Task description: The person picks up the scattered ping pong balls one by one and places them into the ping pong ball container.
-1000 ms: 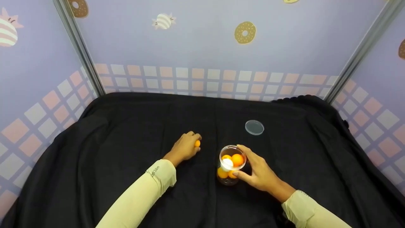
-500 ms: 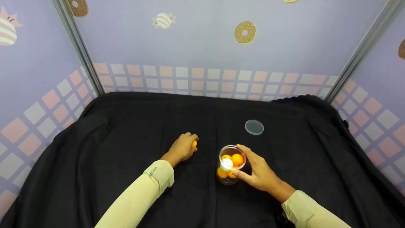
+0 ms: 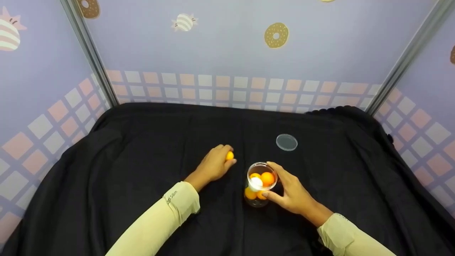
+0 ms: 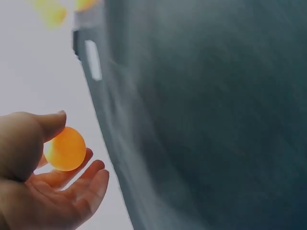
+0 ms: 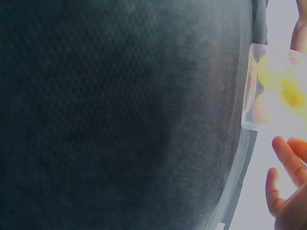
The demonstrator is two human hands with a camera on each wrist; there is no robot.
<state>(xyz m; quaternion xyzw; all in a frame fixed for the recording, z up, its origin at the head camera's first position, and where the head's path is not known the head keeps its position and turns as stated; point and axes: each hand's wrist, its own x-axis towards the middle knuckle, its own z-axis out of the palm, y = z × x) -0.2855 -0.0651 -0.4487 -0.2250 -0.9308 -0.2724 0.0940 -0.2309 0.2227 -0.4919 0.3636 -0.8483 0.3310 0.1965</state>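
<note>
An orange ping-pong ball (image 4: pixel 65 149) is pinched between the thumb and fingers of my left hand (image 3: pixel 214 164); the left wrist view shows the other fingers loosely curled below it. This hand is over the black cloth, a short way left of a clear plastic jar (image 3: pixel 256 204). My right hand (image 3: pixel 294 195) grips the jar from its right side near the top, thumb at the front and fingers behind. The jar stands upright and lidless, with several orange balls (image 3: pixel 267 179) and a white ball (image 3: pixel 256 183) inside. In the right wrist view the jar's base (image 5: pixel 250 91) shows at the edge.
A round clear lid (image 3: pixel 286 142) lies on the cloth behind the jar. Black cloth (image 3: pixel 149 142) with folds covers the table. Patterned wall panels (image 3: pixel 227 49) enclose the back and both sides, joined by metal posts (image 3: pixel 89 53).
My left hand first drew slightly left, then moved right and a little away from me with the orange ping-pong ball, towards the jar. The right hand and jar have stayed in place.
</note>
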